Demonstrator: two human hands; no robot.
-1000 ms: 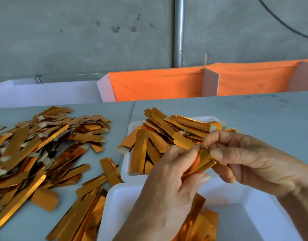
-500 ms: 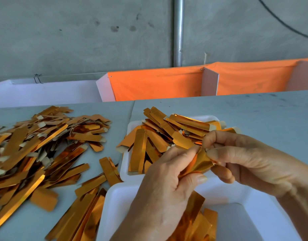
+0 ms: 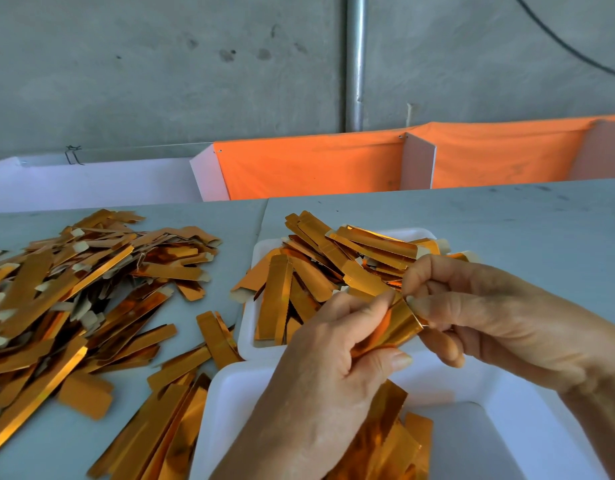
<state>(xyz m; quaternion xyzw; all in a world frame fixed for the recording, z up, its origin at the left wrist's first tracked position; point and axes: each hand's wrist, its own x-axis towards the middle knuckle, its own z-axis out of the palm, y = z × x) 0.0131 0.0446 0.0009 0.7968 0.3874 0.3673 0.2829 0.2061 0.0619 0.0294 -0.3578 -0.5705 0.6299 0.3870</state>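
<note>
Grips gold strip (image 3: 394, 325) at near-left end with left hand (image 3: 327, 372), pinches far-right end with right hand (image 3: 500, 320); long axis near-left to far-right, over near tray (image 3: 230, 410).

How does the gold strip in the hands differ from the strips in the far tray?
The held strip is curved, pinched by the left hand and right hand; the tray strips lie flat. The held strip is in the air; the tray strips rest heaped. Both are shiny gold.
</note>
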